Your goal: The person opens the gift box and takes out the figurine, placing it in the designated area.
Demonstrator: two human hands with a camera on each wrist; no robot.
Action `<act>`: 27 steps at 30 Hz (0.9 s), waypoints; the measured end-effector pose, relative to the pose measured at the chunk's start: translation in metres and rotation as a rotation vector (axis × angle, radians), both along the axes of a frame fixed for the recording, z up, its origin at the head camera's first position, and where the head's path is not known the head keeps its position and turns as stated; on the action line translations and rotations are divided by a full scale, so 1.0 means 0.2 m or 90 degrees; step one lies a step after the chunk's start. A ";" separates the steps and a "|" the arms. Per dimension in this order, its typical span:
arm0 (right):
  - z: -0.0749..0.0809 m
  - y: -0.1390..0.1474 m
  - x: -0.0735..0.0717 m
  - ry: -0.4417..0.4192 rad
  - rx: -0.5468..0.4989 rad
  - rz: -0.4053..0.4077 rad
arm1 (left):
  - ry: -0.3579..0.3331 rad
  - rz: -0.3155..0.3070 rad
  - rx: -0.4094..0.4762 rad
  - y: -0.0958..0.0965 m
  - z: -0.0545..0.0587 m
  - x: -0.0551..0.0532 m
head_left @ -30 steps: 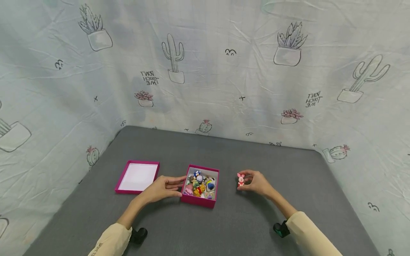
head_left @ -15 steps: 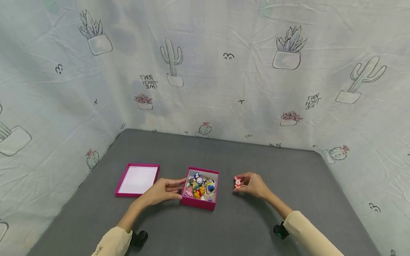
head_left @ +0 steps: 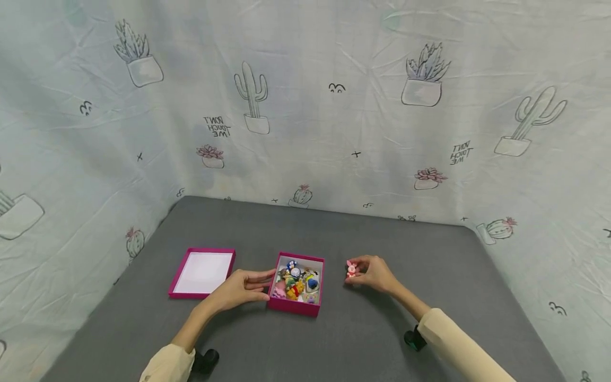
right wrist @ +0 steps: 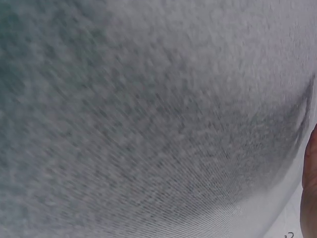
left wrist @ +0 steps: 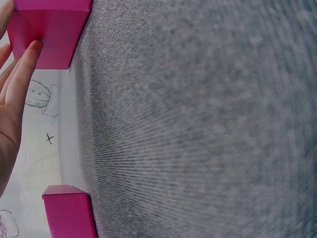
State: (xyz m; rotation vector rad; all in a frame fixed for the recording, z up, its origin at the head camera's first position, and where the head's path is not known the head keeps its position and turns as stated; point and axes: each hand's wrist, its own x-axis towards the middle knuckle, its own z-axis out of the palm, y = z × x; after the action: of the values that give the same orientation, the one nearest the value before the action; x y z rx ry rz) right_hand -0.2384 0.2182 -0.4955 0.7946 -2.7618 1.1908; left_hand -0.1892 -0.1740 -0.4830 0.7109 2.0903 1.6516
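In the head view a magenta box point(head_left: 293, 306) stands without its lid, filled with several small toy figurines point(head_left: 296, 281), among them a yellow one with red and a blue and white one. My left hand point(head_left: 240, 289) rests its extended fingers and thumb against the box's left wall. The left wrist view has those fingers point(left wrist: 22, 74) straight, fingertips right at the magenta side. To the right of the box, my right hand point(head_left: 376, 273) pinches a pink long-eared figurine point(head_left: 351, 269), upright and close over the table. The right wrist view catches only an edge of that hand point(right wrist: 310, 173).
The box lid point(head_left: 202, 272), white inside with magenta edges, lies upturned left of the box, just behind the left hand. Both rest on a grey cloth-covered table point(head_left: 305, 350). A pale cactus-print curtain point(head_left: 305, 106) closes off the back and sides.
My right hand has shifted slightly left toward the box with the pink figurine in its fingers. The left hand stays against the box. The head view has tilted up a little.
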 end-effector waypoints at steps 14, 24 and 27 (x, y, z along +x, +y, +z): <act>-0.05 0.01 -0.03 -0.003 0.026 -0.010 | -0.004 0.004 0.007 -0.01 -0.02 0.01; -0.03 0.00 -0.04 0.005 0.059 -0.009 | -0.011 -0.009 0.017 -0.01 -0.01 0.01; -0.02 0.00 -0.04 0.018 0.075 0.003 | -0.008 -0.012 0.020 -0.01 -0.01 0.00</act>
State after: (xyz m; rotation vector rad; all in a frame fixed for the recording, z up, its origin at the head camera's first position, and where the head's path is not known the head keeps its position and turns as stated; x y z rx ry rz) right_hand -0.2468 0.2186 -0.4993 0.8215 -2.8300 1.0162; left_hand -0.1883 -0.1757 -0.4842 0.7249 2.0476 1.6780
